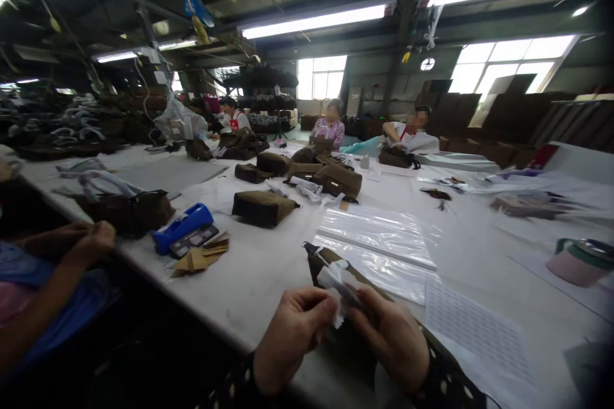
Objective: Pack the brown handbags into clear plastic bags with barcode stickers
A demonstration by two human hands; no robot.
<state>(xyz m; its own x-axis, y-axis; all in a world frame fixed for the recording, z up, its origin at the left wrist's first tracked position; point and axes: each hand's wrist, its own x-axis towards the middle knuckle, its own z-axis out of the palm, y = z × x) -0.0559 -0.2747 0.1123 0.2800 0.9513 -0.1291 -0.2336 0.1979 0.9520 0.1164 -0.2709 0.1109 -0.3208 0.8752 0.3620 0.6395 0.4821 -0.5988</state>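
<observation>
My left hand (292, 335) and my right hand (393, 335) meet at the near edge of the white table (259, 268). Both pinch a small piece of white crumpled paper or plastic (338, 281) between their fingers. Just behind the hands lies a dark brown bag (320, 262), partly hidden by them. A clear plastic bag (378, 243) lies flat on the table beyond it.
Several brown bags (263, 207) lie across the table, with a blue tape dispenser (182, 227) and brown cardboard tags (201, 259) at the left. A co-worker's hands (91, 236) rest at the left edge. Other people sit at the far end. A printed sheet (474, 329) lies at the right.
</observation>
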